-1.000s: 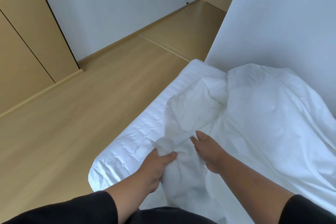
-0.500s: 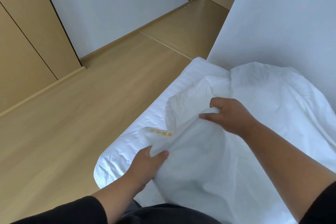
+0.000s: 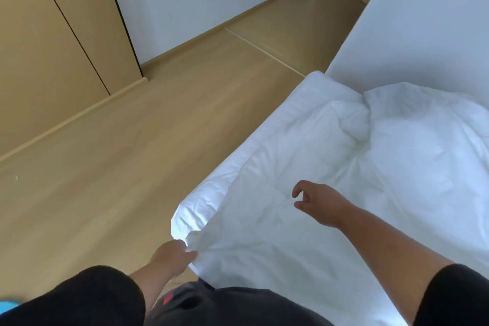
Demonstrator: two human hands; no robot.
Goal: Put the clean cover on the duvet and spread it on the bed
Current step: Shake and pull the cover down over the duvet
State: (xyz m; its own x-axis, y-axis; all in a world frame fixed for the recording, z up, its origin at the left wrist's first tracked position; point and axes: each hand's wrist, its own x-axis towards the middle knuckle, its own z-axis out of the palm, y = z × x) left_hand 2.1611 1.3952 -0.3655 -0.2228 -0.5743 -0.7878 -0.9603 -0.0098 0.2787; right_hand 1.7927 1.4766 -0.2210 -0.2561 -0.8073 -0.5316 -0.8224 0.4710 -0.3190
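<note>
Left hand [image 3: 173, 253] pinches the near corner of the white cover [image 3: 277, 219] at the bed [image 3: 201, 209] edge, and away from that pinch the cloth fans out, rumpled, across the mattress. Right hand [image 3: 321, 202] hovers beyond it (fingers loosely curled, holding nothing).

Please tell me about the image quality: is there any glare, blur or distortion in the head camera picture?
Head view: glare bleaches the near corner of the bed, beside the cover corner the left hand pinches; the white folds show little detail; wide-angle distortion tilts the wardrobe lines; the bottom-left edge is smeared; the right hand is reasonably sharp.
</note>
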